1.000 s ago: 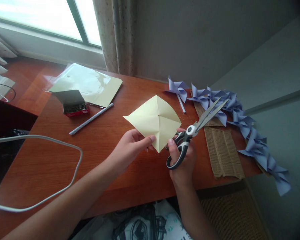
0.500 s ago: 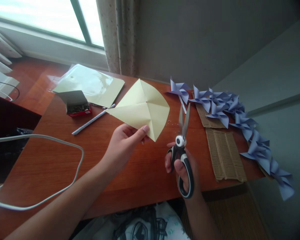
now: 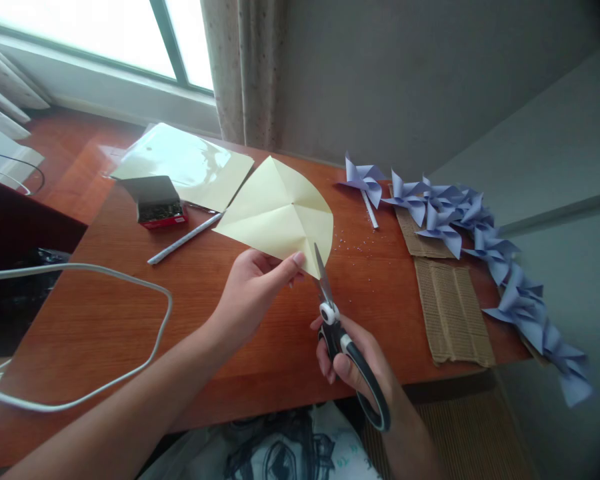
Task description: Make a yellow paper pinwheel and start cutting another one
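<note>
Paper (image 3: 275, 210): thin, light and floppy, so it likely needs support close to the cut. Right hand (image 3: 353, 363), nearest the table's (image 3: 105, 320) front edge, grips scissors (image 3: 340, 337), blades at the sheet's near corner. Left hand (image 3: 253, 293) pinches that corner, holding the sheet above mid-table.
</note>
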Tool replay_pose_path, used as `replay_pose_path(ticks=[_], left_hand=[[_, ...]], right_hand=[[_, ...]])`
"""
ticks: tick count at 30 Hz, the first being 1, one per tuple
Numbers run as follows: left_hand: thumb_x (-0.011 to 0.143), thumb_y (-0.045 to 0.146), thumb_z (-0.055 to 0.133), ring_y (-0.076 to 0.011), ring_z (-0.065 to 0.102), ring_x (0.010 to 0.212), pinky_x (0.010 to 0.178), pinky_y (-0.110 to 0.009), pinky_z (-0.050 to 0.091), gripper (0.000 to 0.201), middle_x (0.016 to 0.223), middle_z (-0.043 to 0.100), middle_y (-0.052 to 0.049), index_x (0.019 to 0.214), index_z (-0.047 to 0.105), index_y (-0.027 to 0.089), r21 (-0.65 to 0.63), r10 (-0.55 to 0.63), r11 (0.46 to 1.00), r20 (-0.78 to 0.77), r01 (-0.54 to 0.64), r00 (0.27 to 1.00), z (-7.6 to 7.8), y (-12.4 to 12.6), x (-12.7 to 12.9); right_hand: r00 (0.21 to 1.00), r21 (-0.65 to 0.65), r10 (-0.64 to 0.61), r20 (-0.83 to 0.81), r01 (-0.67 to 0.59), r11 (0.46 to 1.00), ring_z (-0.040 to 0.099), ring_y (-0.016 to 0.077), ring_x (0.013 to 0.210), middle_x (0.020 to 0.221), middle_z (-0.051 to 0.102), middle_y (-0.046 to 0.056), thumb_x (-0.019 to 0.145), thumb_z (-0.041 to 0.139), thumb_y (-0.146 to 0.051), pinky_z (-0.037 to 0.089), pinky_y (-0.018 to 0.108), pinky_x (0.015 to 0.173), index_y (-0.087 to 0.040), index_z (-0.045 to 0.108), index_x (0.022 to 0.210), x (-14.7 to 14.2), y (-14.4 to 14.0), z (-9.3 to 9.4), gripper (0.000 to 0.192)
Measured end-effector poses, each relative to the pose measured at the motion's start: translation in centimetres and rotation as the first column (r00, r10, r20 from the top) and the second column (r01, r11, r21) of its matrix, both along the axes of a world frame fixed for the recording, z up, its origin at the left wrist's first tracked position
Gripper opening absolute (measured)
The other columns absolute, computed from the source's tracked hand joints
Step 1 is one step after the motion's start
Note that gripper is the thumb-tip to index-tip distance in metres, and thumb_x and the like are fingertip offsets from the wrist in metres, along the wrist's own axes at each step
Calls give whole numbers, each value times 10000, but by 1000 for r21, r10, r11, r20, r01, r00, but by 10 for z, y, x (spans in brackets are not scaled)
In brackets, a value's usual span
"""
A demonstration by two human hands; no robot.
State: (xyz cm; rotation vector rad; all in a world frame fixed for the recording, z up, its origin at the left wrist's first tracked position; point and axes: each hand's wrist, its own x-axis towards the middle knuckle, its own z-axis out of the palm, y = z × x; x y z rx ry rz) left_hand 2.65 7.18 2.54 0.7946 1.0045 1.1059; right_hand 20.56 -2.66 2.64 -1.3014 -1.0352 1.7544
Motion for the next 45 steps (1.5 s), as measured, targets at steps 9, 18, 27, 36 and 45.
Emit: replay_pose_path(ticks=[9,18,27,36,45], left_hand=[[820,303,798,-108,617,653,621,-197,468,167,687,728,1,757,739,159,56,-6,998,-19,7,1000,-4,-3,1],[800,263,813,-93,605,630,598,-174,464,135,681,726,10,750,746,156,71,-30,997,30,28,999,0,-3,5],[812,266,802,-92,606,638,601,-166,466,150,692,725,3,750,738,145,86,-47,995,9,46,999,0,-4,4],[799,281,810,-102,612,627,591,-175,470,154,688,727,-1,757,740,151,79,-41,996,-9,41,999,0,-4,4],[784,290,819,-117,629,631,584,-186,469,167,681,726,-10,754,737,148,83,-18,996,-19,19,1000,1,-4,5]], right_hand=[[1000,43,9,27,-10,999,463,136,666,774,559,12,814,710,-618,352,270,602,-180,564,1200,0,1,-1,602],[998,77,-4,67,-1,997,466,131,669,776,559,4,819,711,-616,346,274,628,-182,579,1201,-3,3,0,593],[998,85,-18,66,12,996,465,142,679,779,558,4,813,715,-603,348,273,624,-186,586,1206,-3,4,-2,588],[998,72,-19,66,14,997,472,145,677,773,559,-1,796,729,-601,358,270,622,-211,604,1197,-2,5,-3,574],[997,75,-17,79,11,997,476,154,680,768,558,-3,793,723,-602,360,281,634,-211,606,1194,-2,5,-2,572]])
